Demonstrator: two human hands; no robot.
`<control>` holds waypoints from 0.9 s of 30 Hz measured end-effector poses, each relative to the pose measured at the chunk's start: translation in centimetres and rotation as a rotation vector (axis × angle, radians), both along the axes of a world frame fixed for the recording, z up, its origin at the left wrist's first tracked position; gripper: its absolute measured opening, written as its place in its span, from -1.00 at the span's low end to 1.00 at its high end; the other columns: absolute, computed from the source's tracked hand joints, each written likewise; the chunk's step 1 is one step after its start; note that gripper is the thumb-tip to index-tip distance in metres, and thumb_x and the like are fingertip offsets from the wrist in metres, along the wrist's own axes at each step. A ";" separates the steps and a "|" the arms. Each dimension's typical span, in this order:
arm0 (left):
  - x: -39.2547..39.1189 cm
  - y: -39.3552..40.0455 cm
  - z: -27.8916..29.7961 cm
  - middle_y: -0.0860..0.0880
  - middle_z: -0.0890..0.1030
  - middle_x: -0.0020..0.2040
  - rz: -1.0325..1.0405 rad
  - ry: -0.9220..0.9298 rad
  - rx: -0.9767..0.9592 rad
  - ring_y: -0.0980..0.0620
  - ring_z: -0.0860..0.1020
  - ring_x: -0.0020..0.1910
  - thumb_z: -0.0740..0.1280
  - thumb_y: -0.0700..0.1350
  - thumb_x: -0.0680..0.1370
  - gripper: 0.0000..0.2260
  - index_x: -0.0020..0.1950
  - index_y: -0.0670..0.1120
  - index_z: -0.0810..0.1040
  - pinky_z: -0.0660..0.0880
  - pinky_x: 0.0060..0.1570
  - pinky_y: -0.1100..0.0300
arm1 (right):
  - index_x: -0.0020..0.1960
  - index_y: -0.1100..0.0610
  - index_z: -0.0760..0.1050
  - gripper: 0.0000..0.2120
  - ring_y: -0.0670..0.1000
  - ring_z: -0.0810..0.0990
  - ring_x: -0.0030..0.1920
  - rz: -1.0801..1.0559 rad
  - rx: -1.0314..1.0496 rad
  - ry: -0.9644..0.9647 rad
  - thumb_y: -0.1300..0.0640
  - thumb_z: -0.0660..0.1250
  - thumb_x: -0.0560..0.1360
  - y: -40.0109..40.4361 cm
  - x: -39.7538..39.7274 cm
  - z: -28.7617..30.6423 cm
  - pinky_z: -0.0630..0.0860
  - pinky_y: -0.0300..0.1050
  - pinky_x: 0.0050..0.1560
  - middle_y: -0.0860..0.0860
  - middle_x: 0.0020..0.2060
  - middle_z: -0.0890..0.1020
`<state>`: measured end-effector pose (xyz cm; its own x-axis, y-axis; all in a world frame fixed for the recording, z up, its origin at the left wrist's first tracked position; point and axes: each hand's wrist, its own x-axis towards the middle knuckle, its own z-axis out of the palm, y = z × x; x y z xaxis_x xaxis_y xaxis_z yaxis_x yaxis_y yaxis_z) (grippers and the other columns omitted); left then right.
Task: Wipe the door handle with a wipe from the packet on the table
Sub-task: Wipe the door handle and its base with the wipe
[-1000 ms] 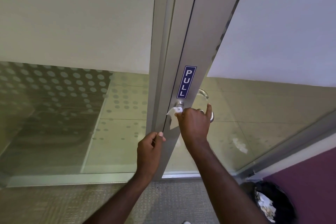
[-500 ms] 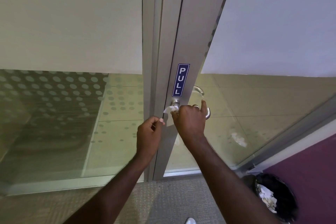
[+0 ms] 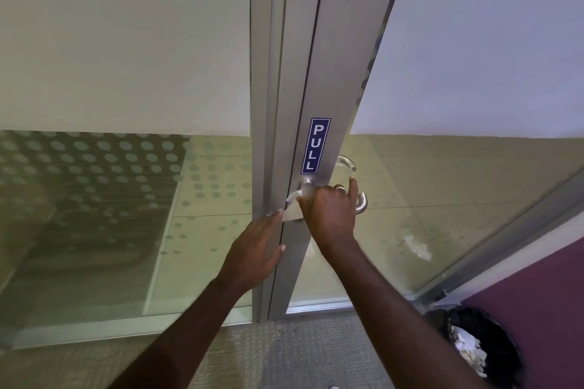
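A silver lever door handle (image 3: 361, 200) sticks out of the grey metal door stile (image 3: 319, 79) below a blue PULL sticker (image 3: 315, 145). My right hand (image 3: 328, 215) is wrapped around the handle near its base, pressing a white wipe (image 3: 292, 208) against it; the wipe's corner hangs out to the left of the fingers. My left hand (image 3: 256, 251) lies flat with spread fingers on the edge of the door frame, just below and left of the wipe. The packet and the table are out of view.
Frosted glass panels (image 3: 126, 41) flank the door on both sides. A black bin (image 3: 480, 344) lined with a bag and holding crumpled paper stands at the bottom right beside a purple wall (image 3: 553, 294). Carpet (image 3: 300, 354) covers the floor in front of the door.
My left hand has opened from a pinch on the door edge to a flat palm on the frame. The right hand stays on the handle with the wipe. The camera has shifted slightly.
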<state>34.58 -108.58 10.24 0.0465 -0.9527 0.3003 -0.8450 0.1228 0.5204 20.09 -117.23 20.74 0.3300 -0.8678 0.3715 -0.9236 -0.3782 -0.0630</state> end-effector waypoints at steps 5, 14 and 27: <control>-0.7 0.2 -1.5 -0.12 0.01 0.69 -0.059 -0.282 -0.208 -0.10 -0.01 0.67 0.24 0.12 0.61 -0.27 0.65 -0.18 0.06 -0.03 0.64 -0.01 | -0.16 0.05 0.64 -0.72 0.07 0.67 -0.09 -0.044 0.069 0.043 -0.10 0.29 0.55 -0.1 -1.0 -0.4 0.07 0.18 0.55 0.02 -0.27 0.70; -1.2 0.7 -1.2 -0.20 0.02 0.67 -0.007 -0.406 -0.147 -0.17 0.01 0.66 0.22 0.10 0.60 -0.28 0.64 -0.25 0.08 0.17 0.58 -0.16 | 0.03 -0.02 0.62 -0.87 0.13 0.67 -0.04 -0.002 0.068 0.114 0.01 0.35 0.52 0.2 0.2 0.5 0.02 0.29 0.55 0.03 -0.22 0.71; -1.4 1.0 0.2 -0.19 0.04 0.67 -0.007 -0.373 -0.111 -0.16 0.02 0.66 0.22 0.07 0.62 -0.30 0.64 -0.24 0.08 0.18 0.58 -0.16 | -0.15 0.05 0.65 -0.84 0.11 0.66 -0.09 0.066 0.041 0.091 -0.03 0.47 0.48 0.4 -1.8 0.1 0.06 0.24 0.53 0.04 -0.27 0.71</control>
